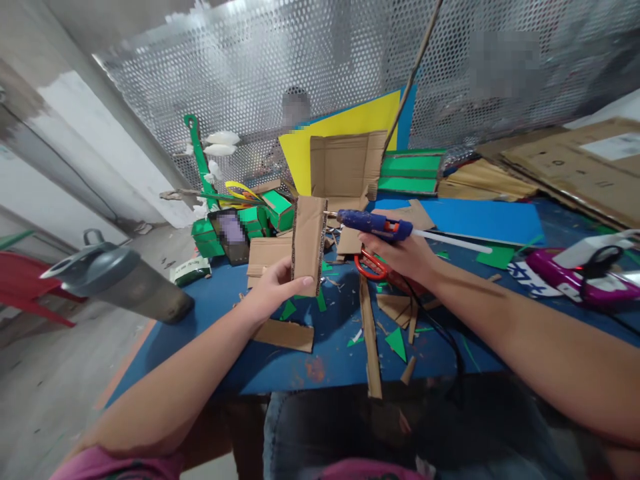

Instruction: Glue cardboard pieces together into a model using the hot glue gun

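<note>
My left hand (273,288) is closed on an upright rectangular piece of brown cardboard (309,243), held above the blue table (280,363). My right hand (404,252) grips a blue hot glue gun (374,224) with an orange trigger and a white glue stick (453,241) sticking out of its back. The gun's nozzle points left and touches the cardboard's upper right edge. Beneath the right hand lie red-handled scissors (371,268). The gun's black cord (440,333) runs off the table's near edge.
Cardboard strips (369,340) and green scraps (397,342) litter the table. Green boxes (260,217), an open cardboard box (345,167) and yellow and blue sheets (350,123) stand behind. A grey bottle (120,280) is at left, a magenta device (580,277) at right. Perforated metal backs the table.
</note>
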`<action>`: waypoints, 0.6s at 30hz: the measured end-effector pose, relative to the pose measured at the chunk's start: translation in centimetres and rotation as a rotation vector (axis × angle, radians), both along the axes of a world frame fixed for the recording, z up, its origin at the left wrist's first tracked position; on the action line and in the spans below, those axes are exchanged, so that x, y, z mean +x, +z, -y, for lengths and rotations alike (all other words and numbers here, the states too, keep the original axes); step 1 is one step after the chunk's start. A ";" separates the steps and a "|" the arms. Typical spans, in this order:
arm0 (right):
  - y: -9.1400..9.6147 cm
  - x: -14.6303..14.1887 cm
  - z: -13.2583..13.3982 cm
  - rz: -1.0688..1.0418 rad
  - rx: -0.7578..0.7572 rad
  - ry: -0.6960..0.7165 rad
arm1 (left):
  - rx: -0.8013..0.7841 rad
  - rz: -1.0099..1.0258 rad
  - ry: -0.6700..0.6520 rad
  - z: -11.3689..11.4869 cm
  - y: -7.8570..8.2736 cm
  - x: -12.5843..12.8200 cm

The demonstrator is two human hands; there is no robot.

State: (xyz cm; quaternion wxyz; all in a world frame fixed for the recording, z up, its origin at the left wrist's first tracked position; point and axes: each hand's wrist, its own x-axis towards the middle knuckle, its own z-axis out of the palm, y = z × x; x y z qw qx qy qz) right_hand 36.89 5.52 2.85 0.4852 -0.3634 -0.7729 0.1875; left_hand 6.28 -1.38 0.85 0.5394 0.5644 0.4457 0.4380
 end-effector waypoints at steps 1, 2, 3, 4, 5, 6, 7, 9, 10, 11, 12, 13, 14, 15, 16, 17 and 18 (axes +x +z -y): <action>0.0 0.0 0.0 -0.004 0.005 0.008 | 0.003 -0.002 0.001 0.1 0.1 0.1; 0.1 0.1 0.0 -0.014 0.007 0.017 | 0.005 -0.003 0.001 0.2 0.2 0.1; 0.1 0.1 0.0 -0.025 0.002 0.025 | 0.006 -0.003 0.000 0.2 0.2 0.2; 0.1 0.1 0.0 -0.036 -0.007 0.030 | 0.006 -0.004 -0.003 0.3 0.2 0.2; 0.0 0.1 0.0 -0.049 -0.019 0.030 | 0.006 -0.006 -0.007 0.3 0.2 0.2; 0.0 0.1 0.0 -0.061 -0.034 0.027 | 0.008 -0.011 -0.011 0.2 0.2 0.2; -0.2 0.2 -0.1 -0.073 -0.043 0.023 | 0.009 -0.016 -0.013 0.2 0.2 0.2; -0.4 0.2 -0.2 -0.088 -0.054 0.017 | 0.012 -0.024 -0.014 0.2 0.3 0.2; -0.5 0.2 -0.2 -0.092 -0.062 0.016 | 0.015 -0.025 -0.012 0.2 0.4 0.2; -0.5 0.2 -0.2 -0.093 -0.074 0.016 | 0.016 -0.024 -0.011 0.2 0.4 0.2; -0.5 0.2 -0.1 -0.092 -0.087 0.014 | 0.017 -0.023 -0.010 0.2 0.5 0.2; -0.5 0.2 0.0 -0.088 -0.101 0.012 | 0.017 -0.022 -0.010 0.2 0.5 0.2; -0.4 0.2 0.0 -0.086 -0.111 0.013 | 0.018 -0.021 -0.010 0.2 0.5 0.2; -0.3 0.1 0.1 -0.088 -0.113 0.015 | 0.018 -0.021 -0.012 0.2 0.5 0.2; -0.2 0.1 0.2 -0.095 -0.105 0.017 | 0.020 -0.022 -0.016 0.2 0.5 0.2; -0.1 0.1 0.3 -0.103 -0.089 0.020 | 0.023 -0.024 -0.021 0.2 0.4 0.1; 0.0 0.1 0.4 -0.113 -0.069 0.021 | 0.028 -0.025 -0.026 0.1 0.4 0.1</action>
